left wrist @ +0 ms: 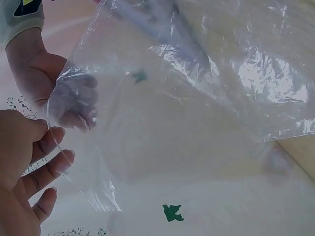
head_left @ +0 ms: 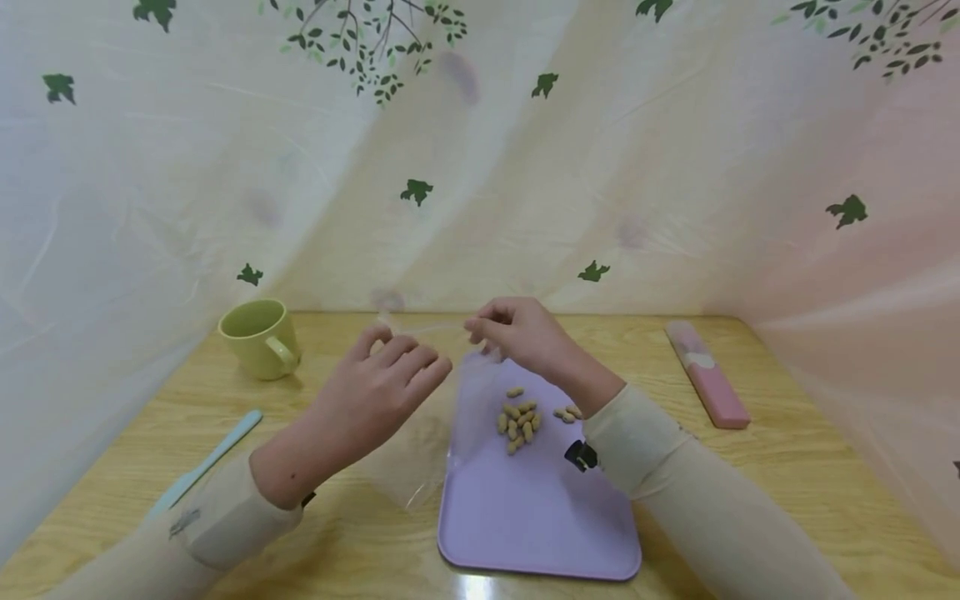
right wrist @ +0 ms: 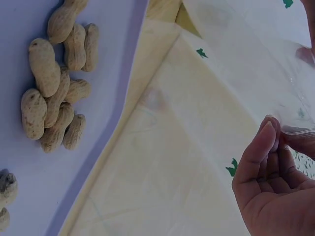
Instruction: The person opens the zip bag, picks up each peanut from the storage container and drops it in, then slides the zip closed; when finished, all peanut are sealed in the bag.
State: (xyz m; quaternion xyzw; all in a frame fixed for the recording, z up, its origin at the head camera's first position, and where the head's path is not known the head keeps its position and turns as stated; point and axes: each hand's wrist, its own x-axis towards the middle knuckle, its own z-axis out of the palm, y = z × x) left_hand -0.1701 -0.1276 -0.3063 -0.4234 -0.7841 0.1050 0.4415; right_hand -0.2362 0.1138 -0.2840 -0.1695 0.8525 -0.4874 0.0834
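A clear plastic bag (head_left: 412, 450) hangs between the two hands, its upper edge stretched from one to the other. My left hand (head_left: 382, 387) pinches one side of that edge between thumb and fingers, as the left wrist view shows around the bag (left wrist: 147, 123). The other side is pinched by my right hand (head_left: 521, 333), with the thumb and fingertips pressed together in the right wrist view. Below and right of the bag, a pile of unshelled peanuts (head_left: 520, 421) lies on a purple tray (head_left: 540, 525). A few more peanuts (head_left: 567, 413) sit near the right wrist.
A green mug (head_left: 258, 337) stands at the back left of the wooden table (head_left: 360, 550). A light blue knife-like utensil (head_left: 210, 458) lies by the left forearm. At the right is a long pink case (head_left: 707, 375). A leaf-printed sheet (head_left: 480, 167) encloses the table's back and sides.
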